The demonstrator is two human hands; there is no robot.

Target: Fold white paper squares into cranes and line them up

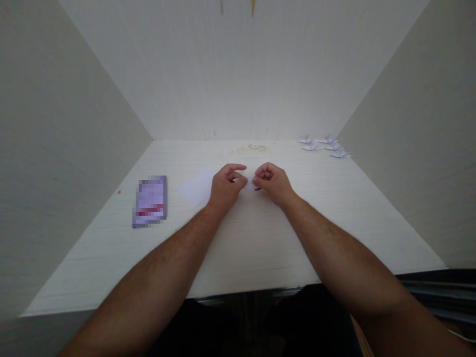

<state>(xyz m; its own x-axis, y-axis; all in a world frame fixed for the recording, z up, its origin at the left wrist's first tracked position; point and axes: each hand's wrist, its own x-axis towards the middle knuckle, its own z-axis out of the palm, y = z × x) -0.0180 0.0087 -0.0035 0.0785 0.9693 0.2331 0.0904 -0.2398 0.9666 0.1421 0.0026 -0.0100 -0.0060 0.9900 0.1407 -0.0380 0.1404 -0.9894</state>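
A small piece of folded white paper [250,183] is pinched between my two hands, just above the middle of the table. My left hand [227,186] grips its left side with thumb and fingers, the index finger stretched out above. On the other side, my right hand [273,182] holds the paper's right edge between thumb and curled fingers. Much of the paper is hidden behind the fingertips, so its exact shape cannot be made out. Flat beside my left hand lies a white paper sheet [196,187], partly covered by that hand.
Several folded paper cranes [332,147] stand at the table's back right corner. A blurred-out flat rectangular object with a dark edge [150,201] lies on the left. Pale walls [238,74] enclose the white table [256,248] at the back and both sides.
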